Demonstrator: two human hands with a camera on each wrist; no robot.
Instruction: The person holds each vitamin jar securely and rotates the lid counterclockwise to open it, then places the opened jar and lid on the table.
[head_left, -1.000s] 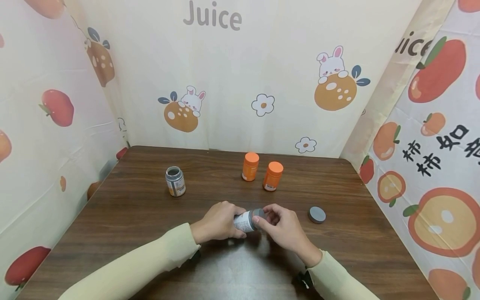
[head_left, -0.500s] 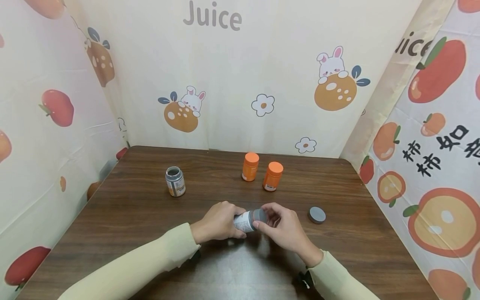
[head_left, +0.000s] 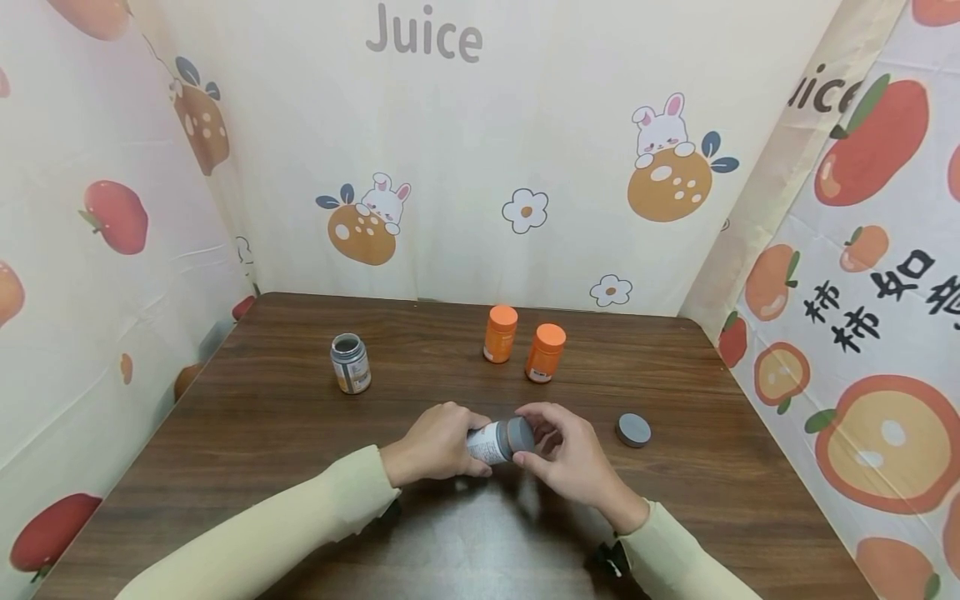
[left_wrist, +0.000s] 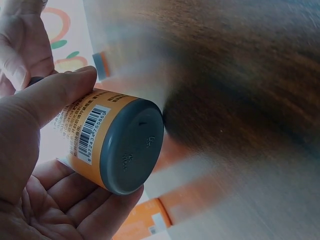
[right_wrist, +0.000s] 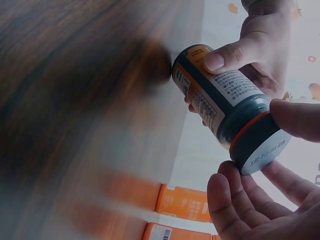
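A grey-capped pill bottle is held tilted on its side just above the table, its label white and orange. My left hand grips its body; in the left wrist view the dark base and a barcode show. My right hand has thumb and fingertips at the rim of the grey cap. An orange band shows between cap and bottle neck in the right wrist view. Whether the cap's threads are engaged is hidden.
An uncapped grey bottle stands at the left. Two orange bottles with orange lids, one farther back and one nearer, stand upright behind the hands. A loose grey lid lies on the wooden table at the right.
My right thumb and fingers have shifted slightly outward around the cap, and more of the cap shows. The left hand and bottle stay in place.
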